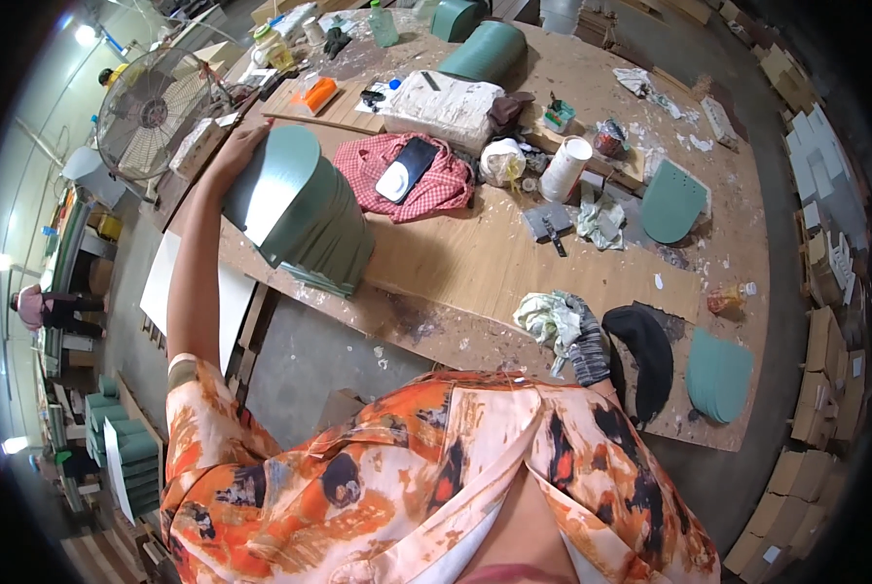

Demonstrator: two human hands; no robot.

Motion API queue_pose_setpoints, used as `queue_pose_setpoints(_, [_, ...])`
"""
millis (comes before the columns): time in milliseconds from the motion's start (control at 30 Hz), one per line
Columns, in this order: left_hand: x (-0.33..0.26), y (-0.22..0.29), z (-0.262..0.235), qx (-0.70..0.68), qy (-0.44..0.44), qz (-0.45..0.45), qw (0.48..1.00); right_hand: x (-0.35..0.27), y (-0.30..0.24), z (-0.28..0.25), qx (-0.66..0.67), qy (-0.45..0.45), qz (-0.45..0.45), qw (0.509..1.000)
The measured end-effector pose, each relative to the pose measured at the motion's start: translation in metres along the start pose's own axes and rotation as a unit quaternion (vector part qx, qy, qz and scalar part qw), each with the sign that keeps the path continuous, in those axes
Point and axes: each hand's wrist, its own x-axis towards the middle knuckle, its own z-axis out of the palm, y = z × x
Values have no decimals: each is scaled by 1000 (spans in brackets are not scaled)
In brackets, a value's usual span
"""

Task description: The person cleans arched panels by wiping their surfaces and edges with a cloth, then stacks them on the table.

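My left arm stretches to the far left edge of a tall stack of curved green panels (324,229). There my left hand (243,148) closes along the edge of the shiny top panel (278,180), its fingers partly hidden. Close to my body, my right hand (589,348), in a grey striped glove, grips a crumpled pale cloth (545,319). A black curved item (642,358) lies just right of that glove. Ahead, a phone (414,167) and a round white object rest on a red checked cloth (363,156).
The worktable (514,263) carries a white cup (564,170), a wide scraper (550,226), a wrapped white block (446,107) and more green panels (718,375) on the right. A large fan (154,112) stands at the far left. Another person (42,307) is in the left background; boxes (816,375) line the right.
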Motion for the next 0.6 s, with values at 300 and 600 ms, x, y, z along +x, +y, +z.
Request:
queue_pose_setpoints(300, [-19,-24,38,369,123,237,890,22,-8,25,-31,-23,-22,999])
queue_pose_setpoints(600, [-35,21,62,326,-95,90,936,26,-2,29,-40,-29,-36,998])
